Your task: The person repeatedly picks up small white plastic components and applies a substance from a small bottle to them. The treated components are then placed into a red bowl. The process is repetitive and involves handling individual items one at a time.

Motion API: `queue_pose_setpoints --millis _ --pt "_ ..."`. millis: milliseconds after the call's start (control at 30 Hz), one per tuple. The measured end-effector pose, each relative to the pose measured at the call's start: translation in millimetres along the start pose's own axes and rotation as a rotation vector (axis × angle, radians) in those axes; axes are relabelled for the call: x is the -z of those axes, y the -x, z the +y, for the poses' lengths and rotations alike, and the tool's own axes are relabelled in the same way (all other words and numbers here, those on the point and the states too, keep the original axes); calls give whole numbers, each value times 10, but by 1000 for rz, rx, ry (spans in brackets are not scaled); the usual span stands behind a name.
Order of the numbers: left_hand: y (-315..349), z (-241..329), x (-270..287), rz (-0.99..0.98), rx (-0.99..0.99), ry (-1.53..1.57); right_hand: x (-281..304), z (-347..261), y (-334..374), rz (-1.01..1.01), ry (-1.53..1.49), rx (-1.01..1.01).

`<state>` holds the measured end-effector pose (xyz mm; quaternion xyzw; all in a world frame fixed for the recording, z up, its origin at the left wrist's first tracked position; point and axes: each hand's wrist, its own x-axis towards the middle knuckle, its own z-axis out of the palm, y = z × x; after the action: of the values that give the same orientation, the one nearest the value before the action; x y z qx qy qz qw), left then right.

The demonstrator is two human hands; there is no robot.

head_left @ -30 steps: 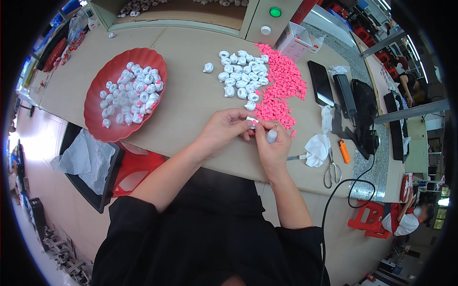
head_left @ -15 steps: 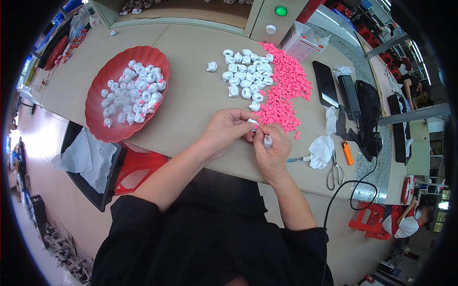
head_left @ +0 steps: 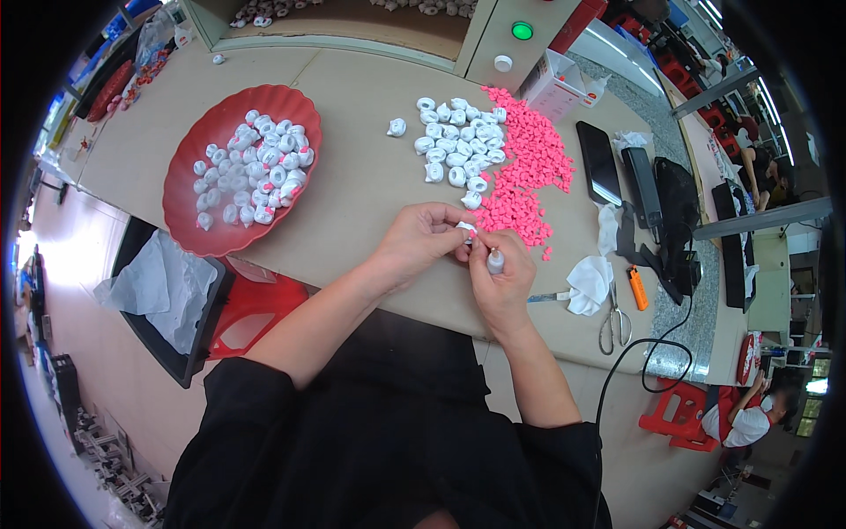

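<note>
Between the fingertips of my left hand (head_left: pixel 414 245) is a small white ring-shaped piece (head_left: pixel 466 228) with a pink bit on it. My right hand (head_left: pixel 504 284) touches its right side with thumb and forefinger. A slim tool with a rounded whitish end (head_left: pixel 495 261) is gripped in that hand; its working tip is hidden. Just beyond my hands lie a cluster of similar white pieces (head_left: pixel 456 145) and a long heap of small pink pieces (head_left: pixel 535 145). On the left, a red scalloped bowl (head_left: pixel 181 167) holds many white pieces, some with pink bits.
To the right lie a black phone (head_left: pixel 599 163), crumpled tissue (head_left: pixel 590 284), scissors (head_left: pixel 614 326), an orange lighter (head_left: pixel 638 288) and a black cable (head_left: pixel 648 342). A white box (head_left: pixel 552 86) stands beside a cabinet (head_left: pixel 507 40) at the back. A black tray (head_left: pixel 198 331) with paper sits lower left.
The view has shifted slightly, so the bowl and the table things sit a little differently in the picture. Both hands keep almost the same hold on the white piece and the tool.
</note>
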<state>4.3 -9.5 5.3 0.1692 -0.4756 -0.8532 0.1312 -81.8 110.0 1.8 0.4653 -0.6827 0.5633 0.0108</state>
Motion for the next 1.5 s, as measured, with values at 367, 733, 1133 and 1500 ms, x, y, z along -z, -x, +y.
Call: queue_pose_setpoints --millis 367,733,1133,1500 --pt "-9 -38 -36 -2 -6 11 -11 -5 14 5 6 -37" --pt "5 -30 -26 -3 -44 13 37 58 6 -2 -307 -357" --pt "5 -6 -15 39 16 11 -4 -6 7 3 1 12" --pt "93 59 49 -12 -64 119 119 -65 -47 173 -518 -506"
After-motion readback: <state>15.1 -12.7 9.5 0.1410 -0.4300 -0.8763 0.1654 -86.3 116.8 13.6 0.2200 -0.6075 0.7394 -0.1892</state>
